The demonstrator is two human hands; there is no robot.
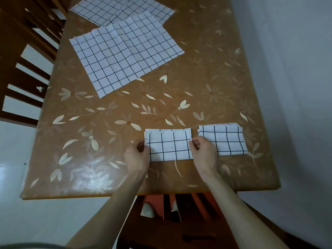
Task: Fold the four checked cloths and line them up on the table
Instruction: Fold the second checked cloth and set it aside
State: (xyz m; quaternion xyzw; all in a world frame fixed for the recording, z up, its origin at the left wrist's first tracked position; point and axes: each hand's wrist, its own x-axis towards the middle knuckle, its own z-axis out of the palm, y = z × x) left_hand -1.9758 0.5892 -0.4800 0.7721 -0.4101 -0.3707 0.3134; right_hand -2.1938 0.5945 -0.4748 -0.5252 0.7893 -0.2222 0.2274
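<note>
The left hand (137,155) is curling its fingers round the left short edge of the second folded cloth (168,146), pinching it there. That cloth is lying flat on the worktop (206,83) between the two hands, its long axis running from one hand to the other, so each hand is holding one short end. The right hand (203,151) is gripping the right short edge in the same curled way, and just beyond its knuckles, to its right, the first folded cloth (226,141) is resting with only a narrow gap between the two, its long axis running the same way. Well beyond both hands, toward the far left, an open cloth (124,54) is lying spread flat, and another open cloth (115,9) is lying farther off, partly under it. Judging from this, two folds are done and the held cloth only needs squaring up beside its neighbour; the right hand is the nearer one to that gap.
</note>
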